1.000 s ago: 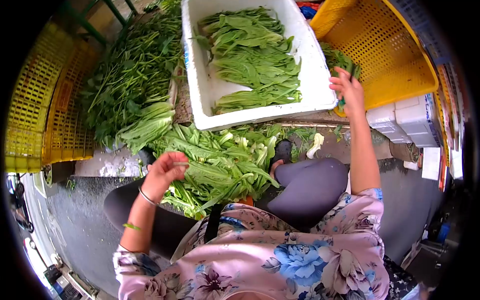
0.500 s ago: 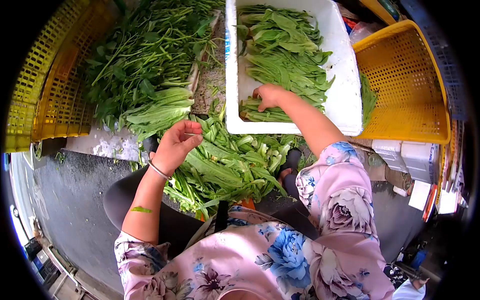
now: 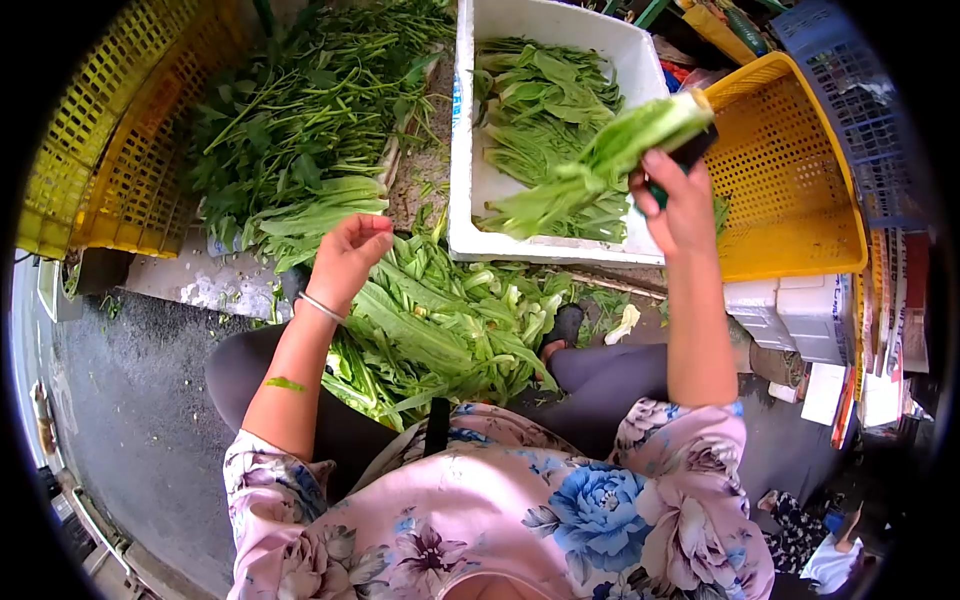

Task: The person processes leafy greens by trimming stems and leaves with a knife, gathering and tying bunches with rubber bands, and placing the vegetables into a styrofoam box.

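Near: loose leaf heap (image 3: 430, 330) between person's legs (image 3: 620, 370). Left hand (image 3: 348, 260) at heap's far left edge; grip: fingers curled toward thumb, contents cannot be told. Right hand (image 3: 682, 208); grip closed around leafy bunch (image 3: 625, 145) and dark object (image 3: 697, 148), bunch slanting over white box (image 3: 463, 165). Far: more bunches (image 3: 545, 95) inside box; yellow crate (image 3: 790, 170) at right.

Surface materials: foam box (image 3: 545, 22), matt white polystyrene, smooth-walled; yellow crate (image 3: 800, 215), perforated moulded plastic with a slight sheen; bracelet (image 3: 322, 307), polished silvery metal; floral blouse (image 3: 440, 500), smooth, softly lustrous cloth; leggings (image 3: 630, 374), matt dark cloth; leaf pile (image 3: 430, 325), crinkled and faintly glossy; leafy bunch (image 3: 620, 150), smooth at the pale stalk, its leaves blurred; pavement (image 3: 165, 360), grey, rough-grained
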`<action>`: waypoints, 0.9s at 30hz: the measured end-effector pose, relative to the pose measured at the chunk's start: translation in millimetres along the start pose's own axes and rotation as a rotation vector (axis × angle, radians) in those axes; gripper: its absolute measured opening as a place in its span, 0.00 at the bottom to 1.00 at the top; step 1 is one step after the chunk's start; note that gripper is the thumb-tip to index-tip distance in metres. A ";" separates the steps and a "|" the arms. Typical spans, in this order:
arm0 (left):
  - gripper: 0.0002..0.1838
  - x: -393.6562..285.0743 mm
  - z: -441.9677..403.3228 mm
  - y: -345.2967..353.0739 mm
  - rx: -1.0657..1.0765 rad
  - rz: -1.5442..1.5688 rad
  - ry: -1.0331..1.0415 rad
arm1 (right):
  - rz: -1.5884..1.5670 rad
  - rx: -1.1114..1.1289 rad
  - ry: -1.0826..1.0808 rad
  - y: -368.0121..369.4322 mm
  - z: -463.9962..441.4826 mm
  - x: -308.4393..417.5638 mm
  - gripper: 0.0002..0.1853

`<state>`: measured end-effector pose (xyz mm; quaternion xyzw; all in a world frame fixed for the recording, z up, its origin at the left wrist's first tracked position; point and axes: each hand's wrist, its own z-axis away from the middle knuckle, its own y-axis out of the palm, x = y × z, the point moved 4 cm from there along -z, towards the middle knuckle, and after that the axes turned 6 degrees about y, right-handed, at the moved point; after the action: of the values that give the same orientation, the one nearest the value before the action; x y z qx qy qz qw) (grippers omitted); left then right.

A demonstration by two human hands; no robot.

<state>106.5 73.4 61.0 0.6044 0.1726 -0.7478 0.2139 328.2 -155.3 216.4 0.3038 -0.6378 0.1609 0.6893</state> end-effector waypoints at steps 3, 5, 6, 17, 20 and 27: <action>0.14 -8.1 6.1 0.0 -0.099 0.061 0.082 | 0.005 0.021 0.084 37.0 53.8 -16.5 0.18; 0.18 -29.8 22.0 13.5 0.006 0.159 0.145 | 0.002 0.102 0.223 62.7 78.4 -50.9 0.17; 0.20 -37.6 31.6 22.0 0.112 0.222 0.184 | -0.049 0.136 0.259 76.7 88.3 -68.8 0.17; 0.19 16.5 33.6 22.8 0.147 -0.101 0.136 | 0.349 0.177 0.324 85.8 96.2 -166.1 0.25; 0.21 13.9 37.3 22.4 0.034 -0.465 0.147 | 0.328 0.260 0.421 82.3 95.7 -174.9 0.27; 0.20 6.0 46.5 35.7 0.008 -0.732 0.436 | 0.202 0.244 0.386 88.1 96.8 -194.0 0.29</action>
<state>85.8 18.4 64.8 0.6481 0.4138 -0.6299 -0.1095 172.8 -116.2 45.9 0.2829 -0.4972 0.3597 0.7371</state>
